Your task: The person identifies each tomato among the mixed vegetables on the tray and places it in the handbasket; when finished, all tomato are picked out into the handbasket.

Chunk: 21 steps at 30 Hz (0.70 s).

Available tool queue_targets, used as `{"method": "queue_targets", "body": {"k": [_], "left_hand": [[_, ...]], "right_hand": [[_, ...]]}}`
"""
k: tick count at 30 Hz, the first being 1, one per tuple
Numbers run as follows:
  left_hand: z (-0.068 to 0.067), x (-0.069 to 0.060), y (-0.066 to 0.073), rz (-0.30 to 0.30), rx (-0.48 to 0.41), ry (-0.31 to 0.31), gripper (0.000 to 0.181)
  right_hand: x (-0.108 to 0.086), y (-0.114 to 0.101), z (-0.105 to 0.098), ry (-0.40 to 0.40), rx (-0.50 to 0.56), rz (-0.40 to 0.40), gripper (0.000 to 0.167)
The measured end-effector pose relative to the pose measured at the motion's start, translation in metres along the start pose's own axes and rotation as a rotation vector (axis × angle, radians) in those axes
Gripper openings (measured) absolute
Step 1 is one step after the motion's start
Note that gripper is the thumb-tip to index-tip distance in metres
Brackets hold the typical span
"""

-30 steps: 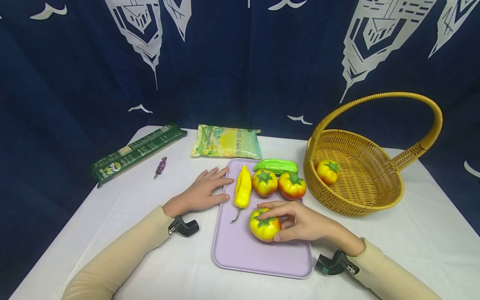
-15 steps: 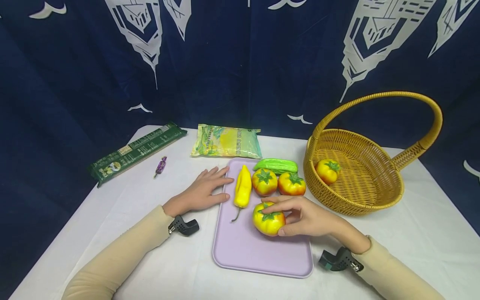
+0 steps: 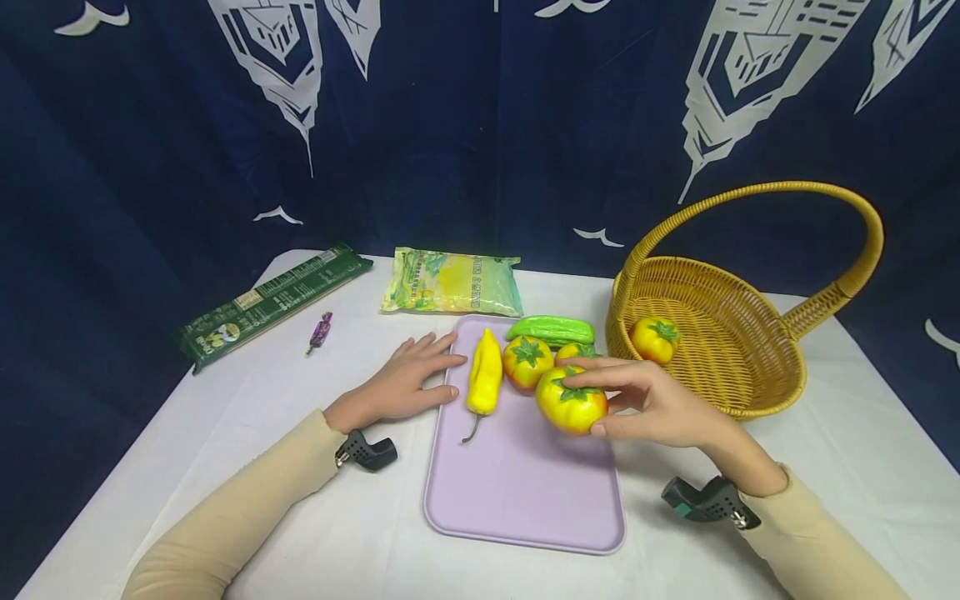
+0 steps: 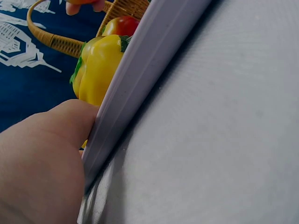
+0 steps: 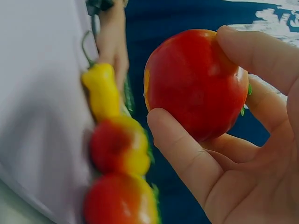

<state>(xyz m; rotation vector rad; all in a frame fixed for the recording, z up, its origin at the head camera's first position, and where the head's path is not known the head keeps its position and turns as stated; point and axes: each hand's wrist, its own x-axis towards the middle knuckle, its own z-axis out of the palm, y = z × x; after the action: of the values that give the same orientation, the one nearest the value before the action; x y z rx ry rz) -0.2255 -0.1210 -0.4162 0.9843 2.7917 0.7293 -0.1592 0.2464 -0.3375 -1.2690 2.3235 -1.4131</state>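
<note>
My right hand grips a yellow-red tomato between thumb and fingers, raised above the lilac tray. In the right wrist view the held tomato shows its red side. Two more tomatoes are on the tray: one in plain sight, the other mostly hidden behind the held one. Beside them lie a yellow pepper and a green cucumber-like vegetable. My left hand lies with spread fingers at the tray's left edge, fingertips touching the rim.
At the right stands a wicker basket with a tall handle and one tomato inside. Behind the tray lies a yellow-green packet. A long green package and a purple wrapped candy lie at the left.
My right hand has lifted the tomato off the tray and carried it rightward and away from me, toward the basket. The left hand has stayed in place.
</note>
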Motion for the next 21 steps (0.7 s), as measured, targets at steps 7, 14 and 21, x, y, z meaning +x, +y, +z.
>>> {"method": "queue_targets", "body": {"k": [7, 14, 21], "left_hand": [[0.0, 0.0, 0.0, 0.002, -0.008, 0.004, 0.057], [0.0, 0.0, 0.0, 0.005, -0.009, 0.003, 0.057], [0.001, 0.0, -0.001, 0.003, -0.009, 0.007, 0.057]], "right_hand": [[-0.009, -0.006, -0.024, 0.076, 0.048, -0.027, 0.059], [-0.02, -0.003, -0.049, 0.231, 0.069, -0.029, 0.059], [-0.03, 0.003, -0.068, 0.353, 0.022, 0.037, 0.059]]}}
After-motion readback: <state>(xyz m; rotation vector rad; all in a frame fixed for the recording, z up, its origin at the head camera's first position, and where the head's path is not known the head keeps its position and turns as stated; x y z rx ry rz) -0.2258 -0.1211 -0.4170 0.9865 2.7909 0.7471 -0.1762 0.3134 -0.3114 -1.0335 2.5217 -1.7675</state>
